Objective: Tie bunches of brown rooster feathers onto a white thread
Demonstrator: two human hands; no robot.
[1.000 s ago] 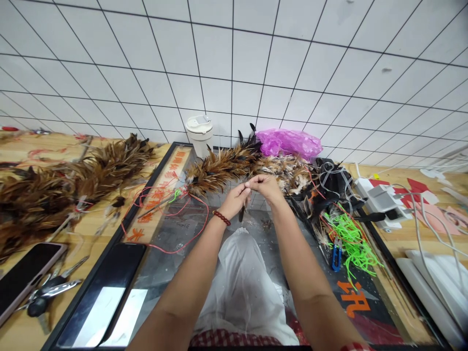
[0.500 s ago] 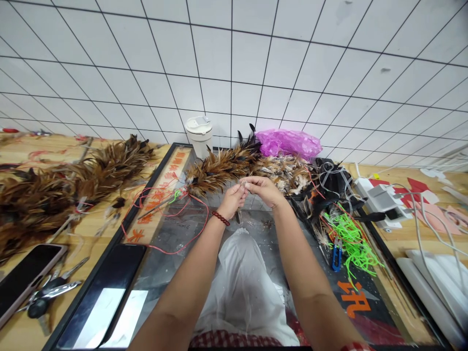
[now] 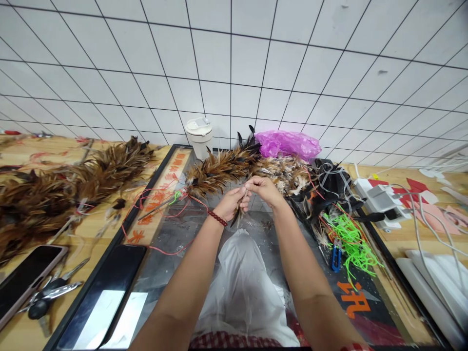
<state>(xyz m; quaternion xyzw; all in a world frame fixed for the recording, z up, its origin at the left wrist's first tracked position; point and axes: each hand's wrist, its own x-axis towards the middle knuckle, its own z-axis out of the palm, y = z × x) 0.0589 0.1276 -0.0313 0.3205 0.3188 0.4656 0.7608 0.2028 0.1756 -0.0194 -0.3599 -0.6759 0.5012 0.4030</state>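
In the head view, the left hand (image 3: 231, 203) and right hand (image 3: 262, 189) are meeting fingertip to fingertip above the glass-topped table (image 3: 171, 243), both pinching shut on a small bundle of dark feathers (image 3: 237, 214). The bundle is hanging below the left hand's fingers, its long axis pointing down and slightly toward the person. A brown feather string (image 3: 219, 170) is lying just beyond the hands. Orange characters (image 3: 353, 300) are showing on the table, unreadable to me.
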